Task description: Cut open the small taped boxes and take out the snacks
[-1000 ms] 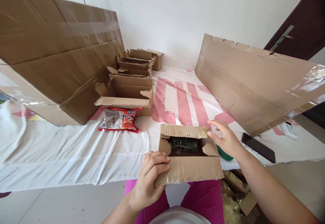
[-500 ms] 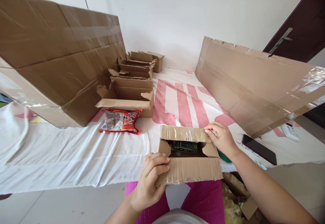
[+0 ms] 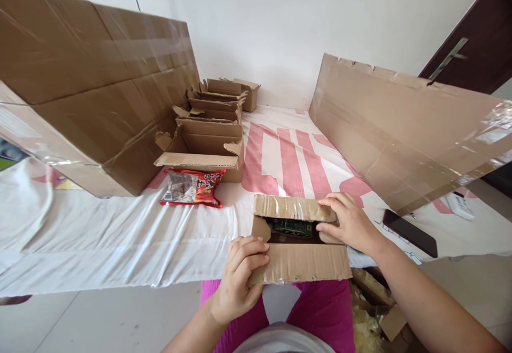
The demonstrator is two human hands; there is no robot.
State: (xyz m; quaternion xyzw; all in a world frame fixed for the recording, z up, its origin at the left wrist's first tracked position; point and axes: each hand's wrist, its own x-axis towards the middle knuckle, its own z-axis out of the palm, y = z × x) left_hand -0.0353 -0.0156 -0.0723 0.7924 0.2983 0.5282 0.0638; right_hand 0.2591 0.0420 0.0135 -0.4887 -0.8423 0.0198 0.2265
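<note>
A small cardboard box (image 3: pixel 300 262) sits at the table's front edge with its top flaps partly raised. Through its opening a dark green packet (image 3: pixel 294 228) shows inside; its kind is hard to make out. My left hand (image 3: pixel 244 273) grips the left end of the near flap, fingers on top and thumb beneath. At the far flap's right corner, my right hand (image 3: pixel 350 222) has its fingers over the edge and its thumb by the right side flap. A red snack bag (image 3: pixel 192 186) with a clear window lies on the cloth to the left.
Several open cardboard boxes (image 3: pixel 212 145) stand in a row behind the snack bag. Large cardboard panels rise on the left (image 3: pixel 100 75) and right (image 3: pixel 400 129). A black phone (image 3: pixel 410 233) and a white device (image 3: pixel 460 205) lie at right. Cardboard scraps (image 3: pixel 378 299) are below the table.
My right hand has shifted inward over the box's right corner, its thumb now lower at the opening. The far flap has tilted slightly inward. My left hand keeps its hold.
</note>
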